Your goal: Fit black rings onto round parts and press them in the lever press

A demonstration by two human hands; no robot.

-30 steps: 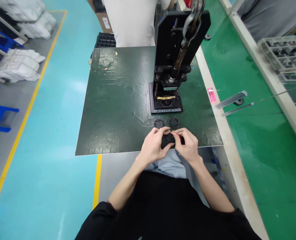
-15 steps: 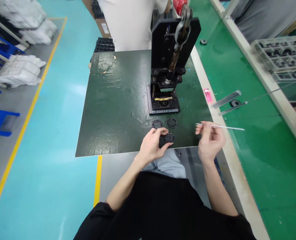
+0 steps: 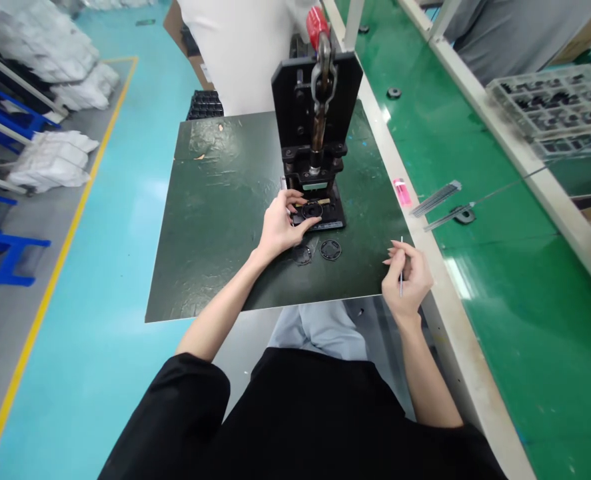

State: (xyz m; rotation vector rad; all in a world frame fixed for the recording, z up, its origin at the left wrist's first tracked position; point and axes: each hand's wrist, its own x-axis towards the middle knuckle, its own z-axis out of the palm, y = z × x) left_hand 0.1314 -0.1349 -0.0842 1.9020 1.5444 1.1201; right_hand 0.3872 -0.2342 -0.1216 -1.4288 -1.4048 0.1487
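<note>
Left hand moved onto press base, fingers spread, right hand pinching upright metal pick

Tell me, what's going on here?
A person is seated at a dark green mat. Their left hand rests on a round black part sitting on the base of a small black bench press. Their right hand is off to the side, pinching a thin metal pick upright. Two more round black parts lie on the mat.
</note>
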